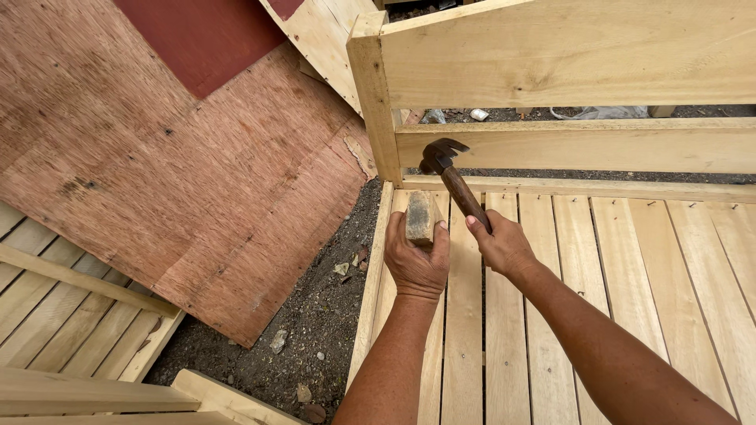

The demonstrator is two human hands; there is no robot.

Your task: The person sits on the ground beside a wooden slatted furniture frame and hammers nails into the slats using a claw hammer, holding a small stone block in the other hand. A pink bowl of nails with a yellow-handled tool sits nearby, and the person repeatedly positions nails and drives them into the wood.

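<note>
At frame centre, my left hand [416, 264] is gripping a wood block [421, 218] on the slats [551, 299]; my right hand [499, 244] is clutching the hammer [453, 175], head near the corner post [376, 102]. Frame assembled, slats laid.

a small weathered wooden block [420, 217], grey-brown and roughly rectangular, stands on end over the pale slats, pinched at its lower half by fingers. just right of it, a claw hammer [453, 173] with dark metal head and worn brown wooden handle tilts up-left, its head near the corner post.
</note>
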